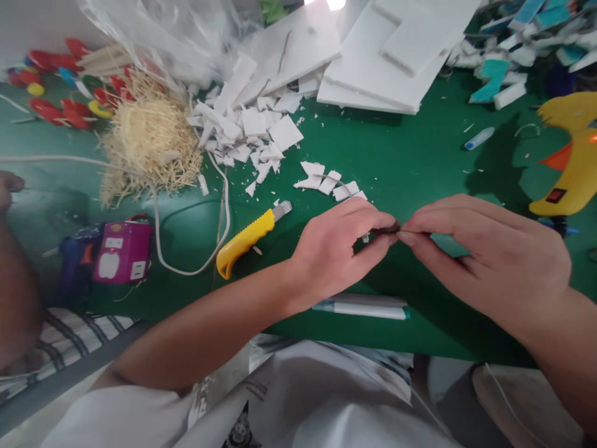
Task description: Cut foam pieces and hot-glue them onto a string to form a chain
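Observation:
My left hand (pixel 333 246) and my right hand (pixel 497 258) meet above the green table, fingertips almost touching. Both are closed in a pinch on a thin dark strand (pixel 395 229), mostly hidden by the fingers. Just beyond my left hand, several white foam pieces (pixel 329 182) lie in a row with a thin brownish strand across them; whether it joins the one in my fingers, I cannot tell. A yellow utility knife (pixel 247 241), blade out, lies left of my left hand. Below my hands, white pens (pixel 368 308) lie side by side.
Foam scraps (pixel 254 124) and white foam sheets (pixel 373 68) lie at the back. Left are a straw-like heap (pixel 152 137), a purple box (pixel 124 252), a white cable (pixel 158 239) and another person's arm (pixel 16 280). A yellow glue gun (pixel 571 152) stands at right.

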`<state>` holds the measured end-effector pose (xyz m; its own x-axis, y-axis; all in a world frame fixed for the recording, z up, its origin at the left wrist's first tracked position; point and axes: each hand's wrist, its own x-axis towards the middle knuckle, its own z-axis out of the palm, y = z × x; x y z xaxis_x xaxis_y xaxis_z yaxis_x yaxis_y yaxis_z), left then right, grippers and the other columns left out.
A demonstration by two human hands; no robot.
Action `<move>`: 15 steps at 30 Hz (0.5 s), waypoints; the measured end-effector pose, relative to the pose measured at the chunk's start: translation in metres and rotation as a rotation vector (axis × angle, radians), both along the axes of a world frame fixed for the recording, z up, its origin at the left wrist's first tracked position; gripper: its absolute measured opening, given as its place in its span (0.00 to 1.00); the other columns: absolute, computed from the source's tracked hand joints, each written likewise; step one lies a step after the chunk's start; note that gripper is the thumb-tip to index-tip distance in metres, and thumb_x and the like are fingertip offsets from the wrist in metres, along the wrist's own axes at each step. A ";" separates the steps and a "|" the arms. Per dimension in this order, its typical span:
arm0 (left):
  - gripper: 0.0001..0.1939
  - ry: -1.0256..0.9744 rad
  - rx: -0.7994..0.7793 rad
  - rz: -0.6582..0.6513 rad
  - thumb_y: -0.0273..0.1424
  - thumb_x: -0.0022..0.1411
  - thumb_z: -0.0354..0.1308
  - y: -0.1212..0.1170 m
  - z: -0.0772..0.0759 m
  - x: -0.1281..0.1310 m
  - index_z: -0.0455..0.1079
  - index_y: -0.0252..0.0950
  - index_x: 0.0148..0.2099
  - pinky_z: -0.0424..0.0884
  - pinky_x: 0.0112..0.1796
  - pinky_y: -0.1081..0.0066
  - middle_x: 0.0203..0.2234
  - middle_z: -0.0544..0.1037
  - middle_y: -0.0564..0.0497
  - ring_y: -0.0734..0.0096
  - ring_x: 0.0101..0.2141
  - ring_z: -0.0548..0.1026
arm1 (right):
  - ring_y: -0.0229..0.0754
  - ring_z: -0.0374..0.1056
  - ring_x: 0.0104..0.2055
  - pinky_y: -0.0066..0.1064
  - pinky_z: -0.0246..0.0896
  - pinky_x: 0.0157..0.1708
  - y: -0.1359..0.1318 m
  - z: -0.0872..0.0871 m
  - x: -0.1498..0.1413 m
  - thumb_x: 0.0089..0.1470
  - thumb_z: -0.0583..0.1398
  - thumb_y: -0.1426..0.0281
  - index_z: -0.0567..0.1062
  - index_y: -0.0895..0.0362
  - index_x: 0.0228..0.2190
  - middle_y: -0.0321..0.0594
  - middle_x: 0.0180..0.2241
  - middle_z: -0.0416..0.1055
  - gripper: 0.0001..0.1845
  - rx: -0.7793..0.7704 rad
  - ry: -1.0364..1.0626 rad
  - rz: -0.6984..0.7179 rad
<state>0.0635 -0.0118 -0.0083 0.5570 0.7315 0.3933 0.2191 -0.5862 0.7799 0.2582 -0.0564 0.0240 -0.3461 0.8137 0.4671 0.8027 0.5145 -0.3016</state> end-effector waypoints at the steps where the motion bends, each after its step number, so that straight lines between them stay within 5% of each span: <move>1: 0.03 -0.001 -0.023 -0.011 0.24 0.67 0.62 0.001 0.000 0.000 0.76 0.35 0.40 0.74 0.38 0.78 0.35 0.83 0.50 0.74 0.38 0.80 | 0.37 0.78 0.31 0.29 0.68 0.27 0.000 0.000 0.000 0.62 0.61 0.74 0.74 0.48 0.33 0.30 0.31 0.81 0.08 -0.001 0.004 0.002; 9: 0.05 -0.138 -0.217 -0.005 0.27 0.67 0.64 0.000 0.002 0.001 0.78 0.36 0.37 0.70 0.31 0.77 0.30 0.81 0.53 0.78 0.30 0.75 | 0.39 0.79 0.34 0.30 0.68 0.27 -0.003 0.003 0.002 0.62 0.61 0.73 0.78 0.50 0.43 0.34 0.37 0.84 0.09 -0.114 0.089 -0.058; 15: 0.05 -0.205 -0.331 0.028 0.28 0.66 0.65 -0.001 0.004 0.003 0.78 0.35 0.35 0.67 0.27 0.78 0.29 0.79 0.54 0.81 0.26 0.71 | 0.38 0.79 0.30 0.29 0.65 0.22 -0.002 0.000 0.001 0.61 0.63 0.71 0.76 0.50 0.35 0.31 0.33 0.83 0.04 -0.123 0.102 -0.086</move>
